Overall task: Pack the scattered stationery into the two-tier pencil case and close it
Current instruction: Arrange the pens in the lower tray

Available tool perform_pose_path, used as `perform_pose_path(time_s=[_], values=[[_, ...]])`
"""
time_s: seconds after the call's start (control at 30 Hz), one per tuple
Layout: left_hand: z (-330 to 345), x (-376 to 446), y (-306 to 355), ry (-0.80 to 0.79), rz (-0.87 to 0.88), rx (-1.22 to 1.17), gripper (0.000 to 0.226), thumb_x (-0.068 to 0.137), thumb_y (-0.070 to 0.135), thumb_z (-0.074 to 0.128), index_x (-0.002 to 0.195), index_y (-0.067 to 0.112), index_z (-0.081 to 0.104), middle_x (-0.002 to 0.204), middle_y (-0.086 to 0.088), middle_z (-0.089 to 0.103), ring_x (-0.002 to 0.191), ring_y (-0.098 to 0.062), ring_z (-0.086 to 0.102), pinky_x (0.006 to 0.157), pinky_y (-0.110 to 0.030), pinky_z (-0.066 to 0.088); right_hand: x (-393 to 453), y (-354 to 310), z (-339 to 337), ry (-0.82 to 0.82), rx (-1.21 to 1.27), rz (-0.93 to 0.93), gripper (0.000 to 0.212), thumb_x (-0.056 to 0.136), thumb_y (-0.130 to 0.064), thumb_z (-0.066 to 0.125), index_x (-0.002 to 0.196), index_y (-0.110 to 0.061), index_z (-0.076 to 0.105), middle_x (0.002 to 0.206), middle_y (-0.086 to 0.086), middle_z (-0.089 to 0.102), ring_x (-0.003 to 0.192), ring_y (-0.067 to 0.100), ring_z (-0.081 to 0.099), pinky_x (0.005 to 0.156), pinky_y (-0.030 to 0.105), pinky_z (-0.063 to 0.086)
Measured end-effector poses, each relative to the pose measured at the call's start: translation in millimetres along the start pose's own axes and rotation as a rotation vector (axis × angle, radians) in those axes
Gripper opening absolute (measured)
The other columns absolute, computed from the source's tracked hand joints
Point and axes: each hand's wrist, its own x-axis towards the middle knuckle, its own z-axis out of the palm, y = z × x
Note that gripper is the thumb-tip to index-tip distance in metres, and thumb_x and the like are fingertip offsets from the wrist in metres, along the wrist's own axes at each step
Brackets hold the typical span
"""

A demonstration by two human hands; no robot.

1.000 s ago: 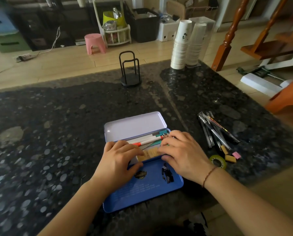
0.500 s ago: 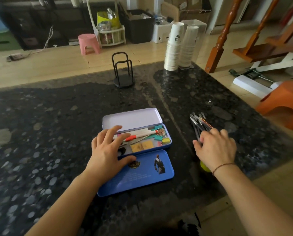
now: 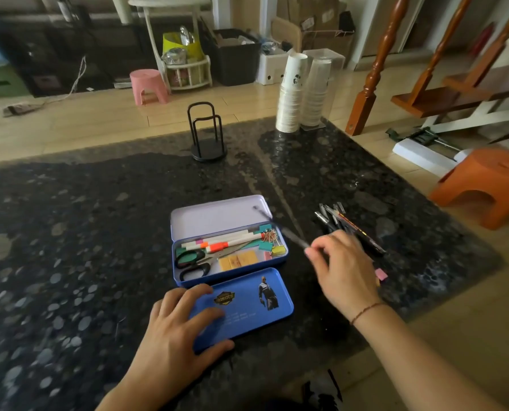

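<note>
The blue tin pencil case (image 3: 285, 254) lies open on the dark granite table, its pale lid (image 3: 217, 216) flat behind it. Inside lie scissors (image 3: 192, 262), white markers (image 3: 217, 243), binder clips (image 3: 272, 247) and yellow sticky notes (image 3: 238, 259). The blue inner tray (image 3: 265, 318) lies in front of the case; my left hand (image 3: 173, 336) rests spread on its left end. My right hand (image 3: 342, 268) pinches a blurred dark pen (image 3: 279, 228), held over the case's right end. More pens (image 3: 348, 225) lie to the right, with a pink eraser (image 3: 380, 274) beside my hand.
A black wire stand (image 3: 207, 134) and two stacks of paper cups (image 3: 302, 93) stand at the table's far edge. The table's right edge runs diagonally near the pens, with an orange stool (image 3: 484, 185) on the floor beyond it.
My right hand left the case, reached the pens at the right and now holds one over the case. My left hand slid from the case down onto the tray.
</note>
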Motion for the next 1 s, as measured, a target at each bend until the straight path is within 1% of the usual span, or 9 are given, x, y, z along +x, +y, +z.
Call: perform_pose_path(time_s=[0.13, 0.23, 0.33, 0.43, 0.57, 0.73, 0.87, 0.93, 1.0], values=[[0.2, 9.4, 3.8, -0.03, 0.057, -0.192, 0.041, 0.077, 0.074, 0.058, 0.107, 0.047, 0.057, 0.13, 0.022, 0.043, 0.12, -0.005, 0.04, 0.095, -0.037, 0.046, -12.8, -5.4, 4.2, -0.232, 0.003, -0.312, 0.009, 0.091, -0.035, 0.055, 0.09, -0.029, 0.061, 0.091, -0.014, 0.05, 0.083, 0.007, 0.045, 0.068, 0.022, 0.04], [-4.5, 16.7, 18.7, 0.089, -0.035, -0.335, 0.035, 0.074, 0.062, 0.067, 0.096, 0.042, 0.049, 0.112, 0.027, 0.042, 0.11, -0.002, 0.043, 0.09, -0.016, 0.04, -9.8, 4.4, 4.2, -0.284, -0.016, -0.328, 0.01, 0.092, -0.034, 0.055, 0.091, -0.03, 0.064, 0.091, -0.018, 0.049, 0.086, 0.006, 0.042, 0.071, 0.023, 0.038], [-5.0, 12.1, 24.5, 0.293, -0.189, -0.327, 0.029, 0.077, 0.045, 0.069, 0.098, 0.031, 0.054, 0.104, 0.02, 0.047, 0.102, -0.004, 0.046, 0.087, -0.018, 0.04, -13.4, 12.1, 9.8, -0.254, -0.048, -0.359, 0.01, 0.091, -0.035, 0.057, 0.089, -0.033, 0.066, 0.088, -0.018, 0.053, 0.082, 0.006, 0.044, 0.068, 0.024, 0.04], [-2.2, 5.2, 19.1, 0.264, -0.364, -0.333, 0.046, 0.074, 0.028, 0.08, 0.114, 0.029, 0.056, 0.115, 0.018, 0.047, 0.104, -0.005, 0.05, 0.088, -0.028, 0.05, -16.4, 1.6, 19.8, -0.211, -0.085, -0.412, 0.015, 0.087, -0.038, 0.055, 0.092, -0.031, 0.067, 0.086, -0.015, 0.061, 0.08, 0.01, 0.052, 0.064, 0.027, 0.043], [0.6, 8.2, 19.4, 0.215, -0.355, -0.324, 0.047, 0.075, 0.02, 0.08, 0.117, 0.026, 0.059, 0.116, 0.016, 0.052, 0.104, -0.007, 0.056, 0.092, -0.032, 0.053, -15.4, -17.1, 33.5, -0.16, -0.066, -0.489, 0.013, 0.08, -0.037, 0.069, 0.084, -0.026, 0.065, 0.081, -0.011, 0.061, 0.077, 0.014, 0.053, 0.061, 0.029, 0.044], [1.5, 9.2, 17.2, 0.192, -0.314, -0.332, 0.044, 0.075, 0.025, 0.081, 0.115, 0.028, 0.062, 0.115, 0.017, 0.053, 0.109, -0.006, 0.056, 0.096, -0.028, 0.048, -20.1, -22.7, 43.0, -0.082, -0.002, -0.326, 0.018, 0.082, -0.045, 0.063, 0.083, -0.028, 0.058, 0.082, -0.013, 0.057, 0.076, 0.009, 0.046, 0.061, 0.023, 0.036], [2.2, 7.1, 17.3, 0.171, -0.275, -0.32, 0.041, 0.076, 0.03, 0.078, 0.115, 0.03, 0.063, 0.118, 0.019, 0.052, 0.111, -0.005, 0.054, 0.097, -0.024, 0.044, -13.5, -19.3, 34.9, -0.04, -0.043, -0.356, 0.022, 0.084, -0.049, 0.06, 0.083, -0.028, 0.062, 0.078, -0.012, 0.059, 0.076, 0.012, 0.049, 0.06, 0.028, 0.038], [1.8, 6.7, 17.1, 0.178, -0.275, -0.334, 0.038, 0.077, 0.029, 0.077, 0.113, 0.03, 0.064, 0.118, 0.02, 0.052, 0.11, -0.002, 0.054, 0.096, -0.021, 0.043, -3.0, -9.9, 19.3, 0.034, -0.04, -0.241, 0.019, 0.084, -0.046, 0.061, 0.083, -0.027, 0.062, 0.075, -0.012, 0.058, 0.074, 0.013, 0.049, 0.059, 0.029, 0.041], [0.3, 8.7, 17.8, 0.201, -0.317, -0.357, 0.036, 0.076, 0.025, 0.079, 0.109, 0.031, 0.064, 0.111, 0.022, 0.056, 0.102, 0.0, 0.057, 0.089, -0.017, 0.046, 7.2, 8.5, 4.2, 0.095, -0.128, -0.025, 0.014, 0.083, -0.041, 0.063, 0.085, -0.027, 0.062, 0.079, -0.009, 0.06, 0.08, 0.018, 0.052, 0.062, 0.031, 0.044]])
